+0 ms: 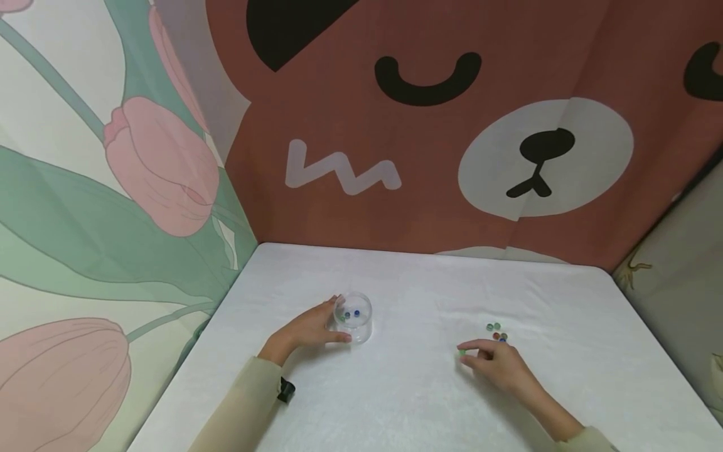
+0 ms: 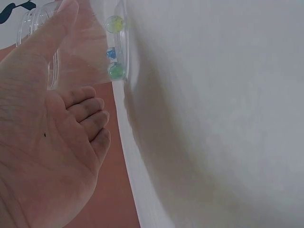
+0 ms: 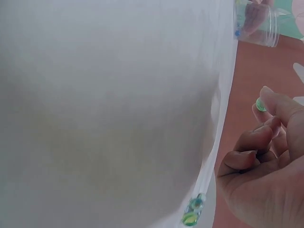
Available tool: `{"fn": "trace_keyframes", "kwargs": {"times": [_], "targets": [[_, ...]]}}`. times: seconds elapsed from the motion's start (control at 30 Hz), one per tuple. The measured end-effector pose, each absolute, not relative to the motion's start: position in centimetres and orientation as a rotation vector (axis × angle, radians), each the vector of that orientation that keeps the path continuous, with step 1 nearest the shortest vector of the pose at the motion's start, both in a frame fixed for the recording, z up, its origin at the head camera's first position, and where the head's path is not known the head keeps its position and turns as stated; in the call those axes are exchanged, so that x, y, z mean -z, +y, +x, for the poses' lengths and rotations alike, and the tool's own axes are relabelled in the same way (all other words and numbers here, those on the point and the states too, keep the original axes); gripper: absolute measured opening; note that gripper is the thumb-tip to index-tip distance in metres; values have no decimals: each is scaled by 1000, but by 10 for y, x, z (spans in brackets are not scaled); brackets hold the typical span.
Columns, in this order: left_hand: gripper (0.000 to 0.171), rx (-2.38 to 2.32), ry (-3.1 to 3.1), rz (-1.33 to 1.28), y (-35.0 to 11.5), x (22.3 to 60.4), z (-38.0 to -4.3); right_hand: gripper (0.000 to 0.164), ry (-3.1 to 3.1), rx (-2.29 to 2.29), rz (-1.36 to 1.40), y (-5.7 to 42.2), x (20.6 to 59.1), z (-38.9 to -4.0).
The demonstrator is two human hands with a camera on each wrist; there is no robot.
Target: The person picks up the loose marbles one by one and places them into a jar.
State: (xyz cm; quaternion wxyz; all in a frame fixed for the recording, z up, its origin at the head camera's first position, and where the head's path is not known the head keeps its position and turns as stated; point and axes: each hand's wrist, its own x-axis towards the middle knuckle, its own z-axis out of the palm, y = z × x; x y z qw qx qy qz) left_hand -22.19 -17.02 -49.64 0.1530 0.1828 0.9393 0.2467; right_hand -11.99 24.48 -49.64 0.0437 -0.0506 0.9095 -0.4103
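Observation:
A clear plastic jar (image 1: 361, 329) stands upright with its mouth open, left of the table's middle. Several marbles lie at its bottom; the left wrist view shows a green marble (image 2: 116, 71), a small blue one (image 2: 111, 52) and a yellowish one (image 2: 114, 24). My left hand (image 1: 310, 326) grips the jar from its left side, thumb across the near wall. To the right, my right hand (image 1: 499, 367) pinches a green marble (image 3: 261, 104) between thumb and index finger, raised over the table. Its other fingers are curled in.
Just beyond the right hand, a loose group of marbles (image 1: 496, 326) lies on the white-covered table (image 1: 407, 389), green, red and blue among them. A printed cloth backdrop (image 1: 339, 220) rises at the table's far edge, and another with tulips (image 1: 164, 169) at the left.

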Motion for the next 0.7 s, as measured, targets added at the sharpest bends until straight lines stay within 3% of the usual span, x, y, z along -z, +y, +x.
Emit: {"fn": "trace_keyframes", "kwargs": {"times": [0.7], "targets": [[110,-705,2687,488,-169,495,-221,24,2714,1363,-232,204,499,-134]]}}
